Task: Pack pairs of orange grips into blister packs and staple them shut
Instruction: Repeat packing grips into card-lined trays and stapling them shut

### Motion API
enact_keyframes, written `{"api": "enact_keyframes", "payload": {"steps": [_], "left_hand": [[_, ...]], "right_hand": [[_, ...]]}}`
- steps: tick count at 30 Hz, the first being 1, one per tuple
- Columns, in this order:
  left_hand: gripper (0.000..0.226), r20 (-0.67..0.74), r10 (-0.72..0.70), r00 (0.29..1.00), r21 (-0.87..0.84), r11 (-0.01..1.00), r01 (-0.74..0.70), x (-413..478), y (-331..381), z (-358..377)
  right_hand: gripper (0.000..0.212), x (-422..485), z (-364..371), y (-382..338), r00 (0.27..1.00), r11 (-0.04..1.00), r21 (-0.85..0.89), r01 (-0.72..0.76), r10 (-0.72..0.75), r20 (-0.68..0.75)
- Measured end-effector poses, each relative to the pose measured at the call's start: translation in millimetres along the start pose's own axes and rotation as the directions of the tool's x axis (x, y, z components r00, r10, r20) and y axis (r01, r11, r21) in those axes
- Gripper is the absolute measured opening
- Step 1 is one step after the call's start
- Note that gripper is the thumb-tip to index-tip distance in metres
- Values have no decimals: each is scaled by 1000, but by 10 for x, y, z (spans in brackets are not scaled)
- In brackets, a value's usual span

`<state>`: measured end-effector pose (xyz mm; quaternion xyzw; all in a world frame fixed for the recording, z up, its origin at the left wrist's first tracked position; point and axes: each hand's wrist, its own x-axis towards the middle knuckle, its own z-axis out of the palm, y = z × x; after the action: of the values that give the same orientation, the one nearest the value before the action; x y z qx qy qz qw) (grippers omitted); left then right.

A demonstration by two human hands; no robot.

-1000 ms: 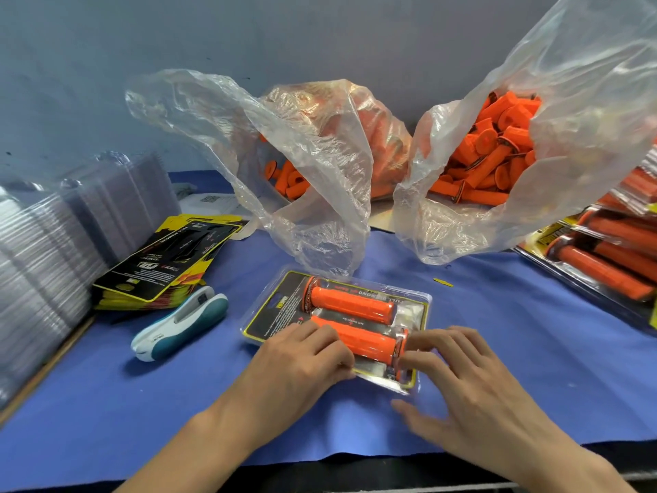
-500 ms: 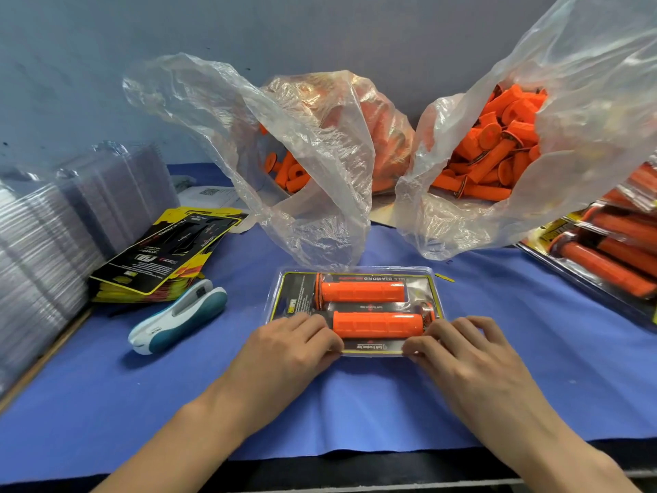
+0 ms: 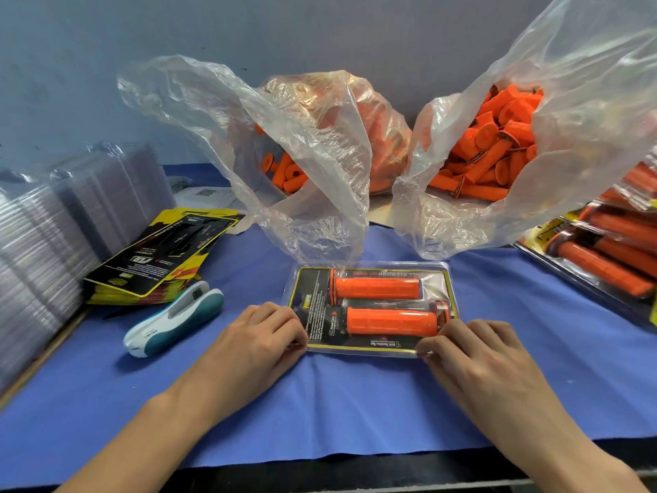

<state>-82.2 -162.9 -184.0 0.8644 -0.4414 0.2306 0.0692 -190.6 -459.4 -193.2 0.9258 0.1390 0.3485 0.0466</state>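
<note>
I saw the left hand (image 3: pixel 261 345) and right hand (image 3: pixel 476 357), fingers curled, pinching the pack's (image 3: pixel 371 307) near corners, apparently; stapler (image 3: pixel 174 316) lay leftward on the counter (image 3: pixel 320 403).

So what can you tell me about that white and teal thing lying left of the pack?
The stapler looks like smooth plastic: a white upper arm over a teal body, with a white tip at its near end. It lies flat on the blue cloth, angled so its far end points toward the stack of yellow-and-black cards. It looks closed. Neither of the hands touches it; the left hand rests to its right, on the blister pack.
</note>
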Motion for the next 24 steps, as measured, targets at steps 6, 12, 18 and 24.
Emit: {"api": "enact_keyframes", "payload": {"steps": [6, 12, 18, 24], "left_hand": [[18, 58, -23, 998, -81, 996, 28, -14, -39, -17], [17, 35, 27, 999, -80, 997, -24, -21, 59, 37], [19, 72, 41, 997, -123, 992, -32, -6, 113, 17], [20, 81, 29, 996, -141, 990, -18, 6, 144, -13]], "right_hand": [[22, -13, -28, -25, 999, 999, -4, -31, 31, -23], [11, 1, 19, -132, 999, 999, -6, -36, 36, -19], [17, 48, 61, -191, 999, 1000, -8, -18, 18, 27], [46, 77, 44, -213, 992, 995, 42, 91, -95, 87]]}}
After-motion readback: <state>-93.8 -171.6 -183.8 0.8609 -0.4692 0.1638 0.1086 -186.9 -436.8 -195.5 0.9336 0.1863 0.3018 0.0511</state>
